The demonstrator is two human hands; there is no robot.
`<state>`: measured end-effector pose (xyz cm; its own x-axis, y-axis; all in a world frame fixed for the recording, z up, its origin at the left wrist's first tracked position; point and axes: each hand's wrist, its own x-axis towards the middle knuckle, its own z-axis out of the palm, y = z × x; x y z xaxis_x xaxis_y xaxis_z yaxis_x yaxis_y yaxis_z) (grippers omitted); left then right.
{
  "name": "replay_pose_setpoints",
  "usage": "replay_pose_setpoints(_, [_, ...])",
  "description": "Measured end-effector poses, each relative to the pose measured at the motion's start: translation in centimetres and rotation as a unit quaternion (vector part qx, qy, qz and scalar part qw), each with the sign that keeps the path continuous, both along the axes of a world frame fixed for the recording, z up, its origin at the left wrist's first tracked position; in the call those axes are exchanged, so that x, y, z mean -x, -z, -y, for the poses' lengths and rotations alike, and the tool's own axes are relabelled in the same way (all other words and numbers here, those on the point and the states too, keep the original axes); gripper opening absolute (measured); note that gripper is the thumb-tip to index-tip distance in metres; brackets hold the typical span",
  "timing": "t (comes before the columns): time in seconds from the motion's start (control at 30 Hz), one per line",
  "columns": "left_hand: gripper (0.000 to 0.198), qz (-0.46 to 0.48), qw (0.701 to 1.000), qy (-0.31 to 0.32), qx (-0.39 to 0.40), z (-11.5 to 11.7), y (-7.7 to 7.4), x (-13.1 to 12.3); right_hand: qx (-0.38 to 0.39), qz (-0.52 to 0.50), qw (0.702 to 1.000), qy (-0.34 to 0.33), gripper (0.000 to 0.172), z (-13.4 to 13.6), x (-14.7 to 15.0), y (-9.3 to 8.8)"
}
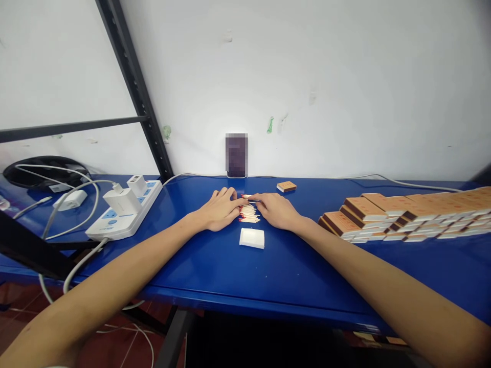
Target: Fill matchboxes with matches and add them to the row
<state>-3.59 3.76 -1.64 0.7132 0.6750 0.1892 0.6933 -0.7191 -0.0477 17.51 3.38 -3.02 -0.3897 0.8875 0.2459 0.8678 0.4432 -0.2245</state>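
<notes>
A small pile of red-headed matches [249, 213] lies on the blue shelf top, most of them sideways with their heads to the left. My left hand [221, 209] rests at the head side, fingers bent and apart, its thumb against the matches. On the other side is my right hand [276, 209], with its index finger and thumb apart at the stick ends near the back of the pile. Neither hand visibly lifts a match. Nearer to me sits a white matchbox tray [252, 238]. Beyond my right hand lies an orange-brown matchbox [287, 186].
Stacked matchboxes [406, 212] fill the right side. On the left stand a white power strip [126, 214] with chargers and cables, and a black metal post [138, 92]. A dark-screened phone [237, 156] leans on the wall at the back.
</notes>
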Motion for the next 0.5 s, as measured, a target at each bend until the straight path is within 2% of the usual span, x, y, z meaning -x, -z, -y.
replay_pose_setpoints(0.23, [0.038, 0.03, 0.998, -0.01, 0.048, 0.01, -0.04, -0.06, 0.004, -0.012, 1.0, 0.008, 0.034, -0.05, 0.02, -0.02])
replay_pose_setpoints(0.5, [0.036, 0.053, 0.997, 0.02, 0.061, -0.24, 0.19, 0.14, -0.005, -0.03, 1.0, -0.007, 0.027, -0.11, -0.09, 0.15])
